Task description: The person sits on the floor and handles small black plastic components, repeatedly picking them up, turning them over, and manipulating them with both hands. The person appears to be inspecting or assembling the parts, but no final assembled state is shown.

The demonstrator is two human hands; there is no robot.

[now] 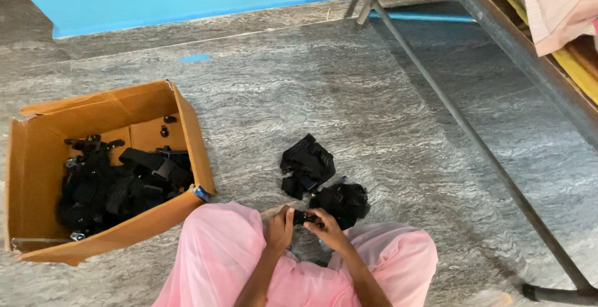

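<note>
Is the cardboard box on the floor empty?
No, the cardboard box holds a heap of black straps and buckles, which lies apart from both hands.

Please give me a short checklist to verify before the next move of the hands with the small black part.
1. Small black part is held between both hands: ok.
2. Left hand grips it from the left: ok.
3. Right hand touches it from the right: ok.
4. Black strap pile lies just beyond the hands, on the floor: ok.
5. Cardboard box stands open on the left, black straps inside: ok.
6. Part's clasp closed or open: cannot tell.
</note>
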